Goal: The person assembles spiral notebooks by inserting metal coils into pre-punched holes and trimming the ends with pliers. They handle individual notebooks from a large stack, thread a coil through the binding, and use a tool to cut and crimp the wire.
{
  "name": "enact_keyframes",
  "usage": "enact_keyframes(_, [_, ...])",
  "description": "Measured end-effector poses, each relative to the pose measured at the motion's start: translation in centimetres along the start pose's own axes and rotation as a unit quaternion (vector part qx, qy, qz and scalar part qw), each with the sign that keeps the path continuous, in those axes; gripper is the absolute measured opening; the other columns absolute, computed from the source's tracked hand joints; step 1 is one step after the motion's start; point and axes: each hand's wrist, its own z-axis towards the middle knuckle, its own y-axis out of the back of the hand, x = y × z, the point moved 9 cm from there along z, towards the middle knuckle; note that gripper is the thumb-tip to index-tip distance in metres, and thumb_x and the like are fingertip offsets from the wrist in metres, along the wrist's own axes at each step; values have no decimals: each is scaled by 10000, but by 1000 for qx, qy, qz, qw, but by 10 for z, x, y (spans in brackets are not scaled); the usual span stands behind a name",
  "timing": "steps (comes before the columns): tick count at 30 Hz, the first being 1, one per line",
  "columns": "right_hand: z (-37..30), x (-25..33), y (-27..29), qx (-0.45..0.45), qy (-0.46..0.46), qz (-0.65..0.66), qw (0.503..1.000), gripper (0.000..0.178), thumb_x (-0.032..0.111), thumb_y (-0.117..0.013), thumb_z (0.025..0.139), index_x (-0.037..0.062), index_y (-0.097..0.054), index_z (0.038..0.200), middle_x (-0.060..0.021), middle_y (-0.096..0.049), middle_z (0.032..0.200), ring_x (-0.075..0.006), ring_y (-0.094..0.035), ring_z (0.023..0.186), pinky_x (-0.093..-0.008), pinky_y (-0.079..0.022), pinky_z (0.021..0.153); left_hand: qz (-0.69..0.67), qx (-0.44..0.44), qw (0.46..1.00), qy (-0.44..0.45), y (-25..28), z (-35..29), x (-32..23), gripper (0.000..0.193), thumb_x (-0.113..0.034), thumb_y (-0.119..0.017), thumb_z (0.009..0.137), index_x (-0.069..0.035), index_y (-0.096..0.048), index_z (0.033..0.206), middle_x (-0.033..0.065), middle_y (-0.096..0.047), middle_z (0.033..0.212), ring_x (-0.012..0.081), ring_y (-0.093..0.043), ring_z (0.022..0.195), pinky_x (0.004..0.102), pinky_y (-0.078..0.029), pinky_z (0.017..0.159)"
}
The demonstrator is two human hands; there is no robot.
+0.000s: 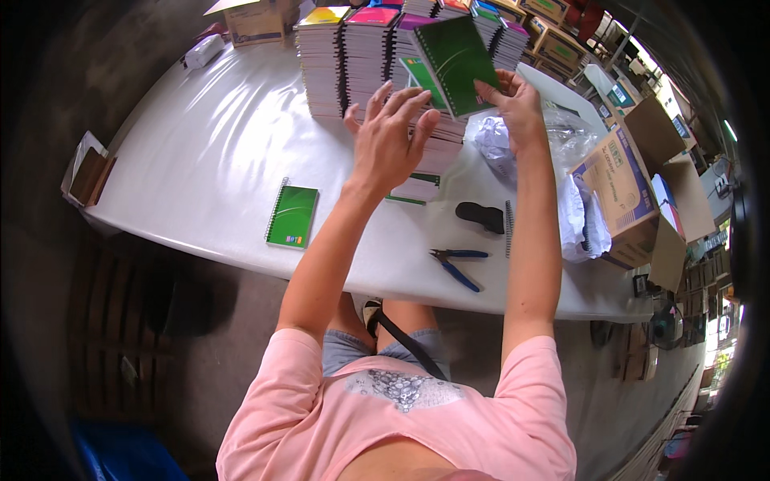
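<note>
My right hand (519,106) pinches the lower right corner of a dark green spiral notebook (455,62), held up and tilted over the stacks. My left hand (391,140) is held out with its fingers spread, holding nothing, just left of a stack of notebooks (439,152) topped by a green cover. Part of that stack is hidden behind my left hand and the raised notebook. Another green spiral notebook (293,216) lies flat on the table, left of my left forearm. Between my forearms rests a small white and green piece (417,188), partly covered.
Tall notebook stacks (321,72) line the table's far side. Blue-handled pliers (459,266), a black object (481,216) and a wire spiral (509,228) lie between my arms. Crumpled plastic and paper (573,216) and an open carton (618,188) are at right.
</note>
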Motion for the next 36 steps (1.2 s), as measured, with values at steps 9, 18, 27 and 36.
enact_keyframes(9, [-145, 5, -57, 81, 126, 150, 977, 441, 101, -763, 730, 59, -513, 1091, -32, -586, 1020, -116, -574, 899, -236, -459, 706, -522, -48, 829, 196, 47, -20, -5, 171, -144, -592, 897, -13, -567, 1005, 42, -643, 853, 66, -569, 737, 239, -456, 605])
enact_keyframes(18, [-163, -194, 154, -103, -154, -507, 842, 249, 181, -628, 811, 68, -592, 1029, -128, -658, 795, -290, -638, 761, -378, -491, 712, 41, 413, 907, -67, -41, -179, 28, 235, -146, -590, 834, -184, -559, 1064, -14, -618, 867, 160, -578, 916, 504, -234, 993])
enact_keyframes(27, [-156, -185, 183, -66, -141, -556, 817, 411, 27, -576, 773, 72, -551, 1181, -158, -669, 859, -335, -636, 842, -430, -476, 773, 191, 277, 919, -207, -12, -184, -18, 488, -168, -527, 847, -288, -466, 1316, -80, -504, 831, 79, -510, 936, 541, -88, 1025])
enact_keyframes(36, [-166, -108, 132, -82, -69, -422, 900, 604, -87, -455, 747, 108, -418, 1317, -101, -564, 761, -196, -524, 634, -305, -434, 650, 120, 251, 946, -169, -31, -194, 3, 357, -398, -551, 845, -324, -529, 1194, -61, -500, 862, 135, -475, 1013, 581, -31, 1015])
